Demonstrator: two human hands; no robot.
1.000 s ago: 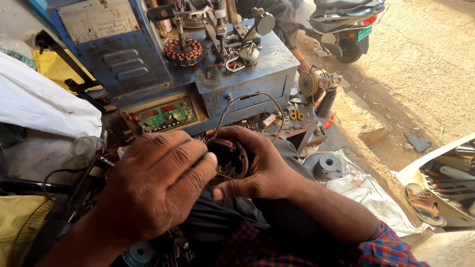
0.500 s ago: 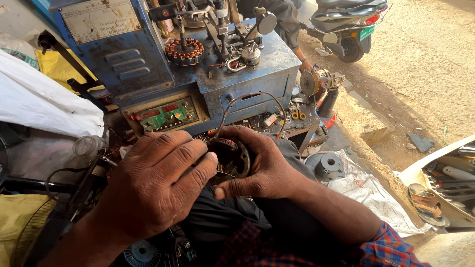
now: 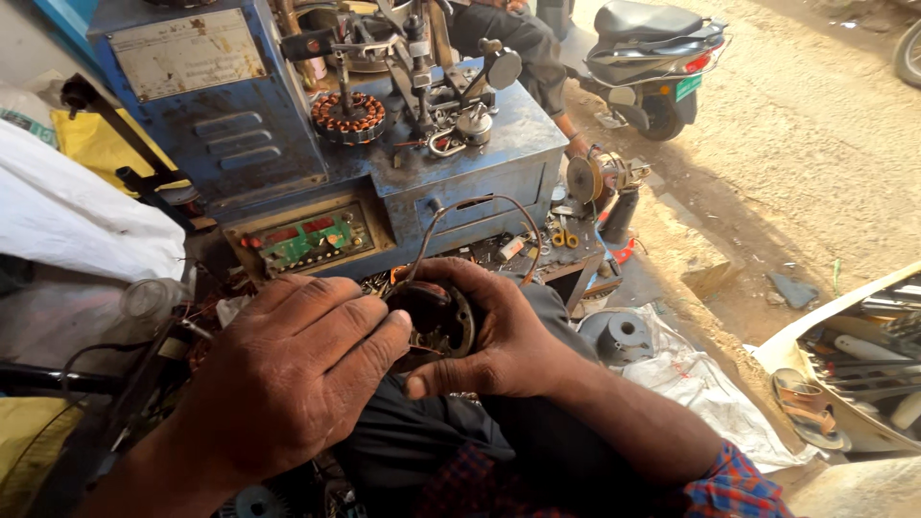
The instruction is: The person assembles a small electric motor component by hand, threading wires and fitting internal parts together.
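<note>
Behind the hands stands a big blue winding machine [image 3: 326, 153], a copper-wound stator [image 3: 349, 116] on top, a green circuit panel [image 3: 312, 240] in its front, and a scooter [image 3: 662, 48] on the dirt road beyond. Over the lap, the left hand [image 3: 288, 384] and right hand [image 3: 499, 331] share a clenched grip on a round dark motor stator [image 3: 439, 321], fingers at its core. Thin wires [image 3: 460, 206] loop from it towards the machine; a tug could likely snag or snap them. White sacks [image 3: 77, 221] crowd the left
</note>
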